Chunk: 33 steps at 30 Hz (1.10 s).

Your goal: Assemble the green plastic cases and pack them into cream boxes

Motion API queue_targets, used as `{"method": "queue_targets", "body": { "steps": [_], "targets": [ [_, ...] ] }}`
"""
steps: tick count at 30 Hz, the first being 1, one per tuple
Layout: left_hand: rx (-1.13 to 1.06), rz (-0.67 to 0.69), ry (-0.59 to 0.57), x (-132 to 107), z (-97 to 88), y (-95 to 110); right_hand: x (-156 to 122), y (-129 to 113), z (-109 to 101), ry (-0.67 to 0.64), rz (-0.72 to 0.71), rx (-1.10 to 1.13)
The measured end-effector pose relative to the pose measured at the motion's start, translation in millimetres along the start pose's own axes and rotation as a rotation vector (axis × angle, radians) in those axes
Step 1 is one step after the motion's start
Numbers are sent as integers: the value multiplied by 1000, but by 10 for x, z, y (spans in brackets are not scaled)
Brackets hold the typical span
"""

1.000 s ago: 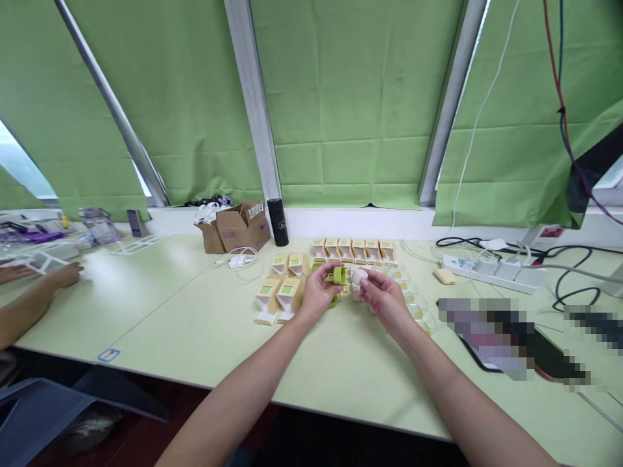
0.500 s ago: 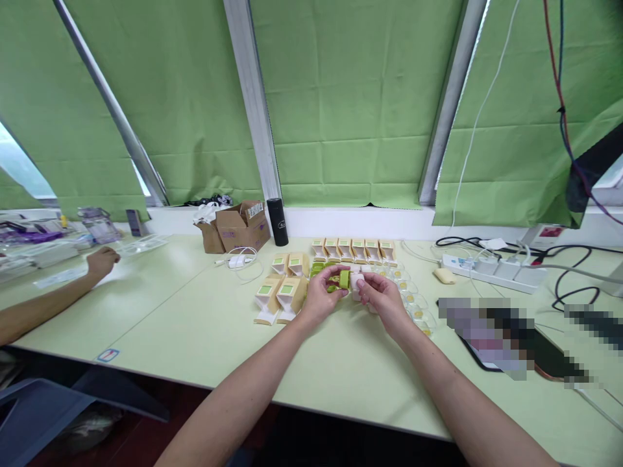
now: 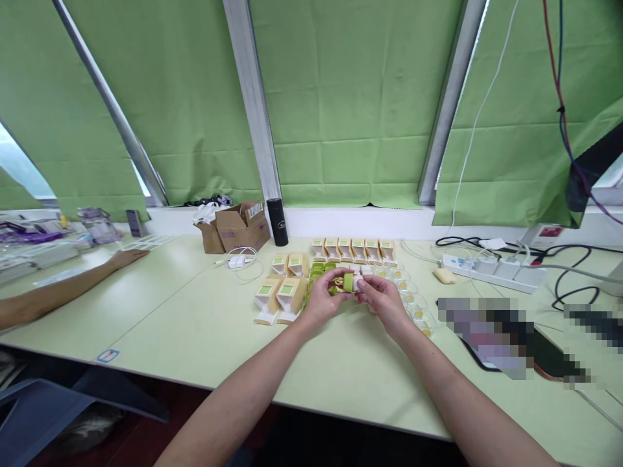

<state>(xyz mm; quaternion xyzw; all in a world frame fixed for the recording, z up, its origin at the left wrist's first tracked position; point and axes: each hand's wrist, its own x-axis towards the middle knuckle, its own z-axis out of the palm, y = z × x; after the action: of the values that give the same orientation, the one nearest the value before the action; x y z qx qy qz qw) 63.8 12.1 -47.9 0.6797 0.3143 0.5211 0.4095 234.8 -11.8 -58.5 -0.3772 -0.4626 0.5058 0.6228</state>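
Observation:
My left hand [image 3: 322, 299] is closed round a small green plastic piece [image 3: 346, 283], held just above the table. My right hand [image 3: 383, 299] pinches a small white piece [image 3: 357, 281] and presses it against the green one. Both hands meet in front of a cluster of small tan and white boxes with green labels [image 3: 277, 297]. A row of the same boxes [image 3: 354, 250] stands behind. More green pieces [image 3: 318, 267] lie just beyond my left hand, and several clear shells with yellow centres [image 3: 413, 299] lie to the right of my right hand.
An open cardboard box [image 3: 237, 227], a black cylinder [image 3: 277, 222] and a white charger [image 3: 237, 261] stand at the back. A power strip [image 3: 491, 270] with cables lies at the right. Another person's arm [image 3: 73, 288] reaches across the table at the left.
My hands have come together, so the white piece now touches the green one. The other person's hand at the left has slid to the right, toward the white trays.

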Motion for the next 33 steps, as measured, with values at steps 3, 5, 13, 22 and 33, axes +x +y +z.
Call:
{"method": "queue_targets", "body": {
  "steps": [3, 5, 13, 22, 33],
  "targets": [
    [23, -3, 14, 0, 7, -13, 0, 1, 10, 0, -4, -13],
    [24, 2, 22, -3, 12, -24, -2, -2, 20, -2, -8, -19],
    [67, 45, 30, -34, 19, -82, -32, -12, 34, 13, -47, -21],
    [333, 295, 40, -106, 39, -37, -30, 4, 60, 50, -52, 13],
    [444, 378, 127, -182, 92, 4, -51, -40, 125, 103, -82, 63]
  ]
}}
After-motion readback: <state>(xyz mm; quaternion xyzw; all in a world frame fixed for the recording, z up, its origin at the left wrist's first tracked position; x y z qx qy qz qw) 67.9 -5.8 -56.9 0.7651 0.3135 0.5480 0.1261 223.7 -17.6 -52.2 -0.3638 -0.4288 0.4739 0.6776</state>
